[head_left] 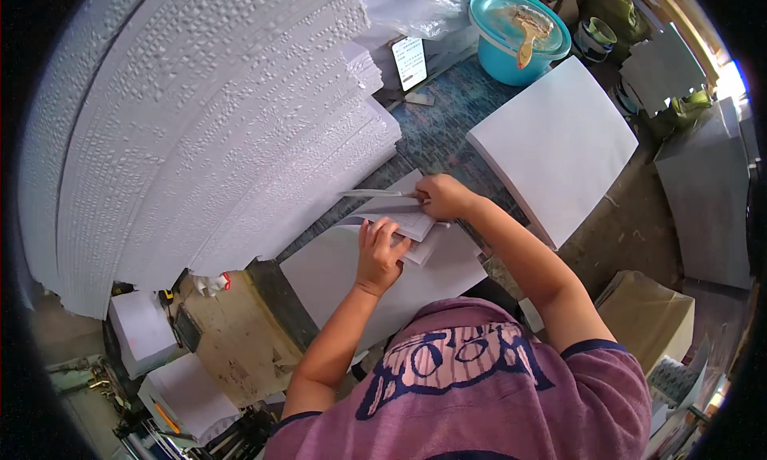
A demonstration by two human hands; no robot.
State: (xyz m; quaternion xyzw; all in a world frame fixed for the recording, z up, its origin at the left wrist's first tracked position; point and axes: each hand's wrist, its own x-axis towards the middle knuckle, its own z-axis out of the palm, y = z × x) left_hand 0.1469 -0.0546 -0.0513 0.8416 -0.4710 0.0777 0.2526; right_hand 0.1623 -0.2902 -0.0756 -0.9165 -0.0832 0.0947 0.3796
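In front of me, a sheaf of folded printed paper lies over large white sheets on the work table. My left hand has its fingers bent over the near left edge of the folded paper and holds it; the thumb is partly hidden. My right hand is closed at the far right of the sheaf. From its fist a long, thin, pale flat tool points left, just above the paper; its exact kind is unclear.
Tall piles of folded white paper fill the left. A lit phone leans at the back, beside a turquoise bucket with a brush on top. A thick white paper stack stands right, a beige box lower right.
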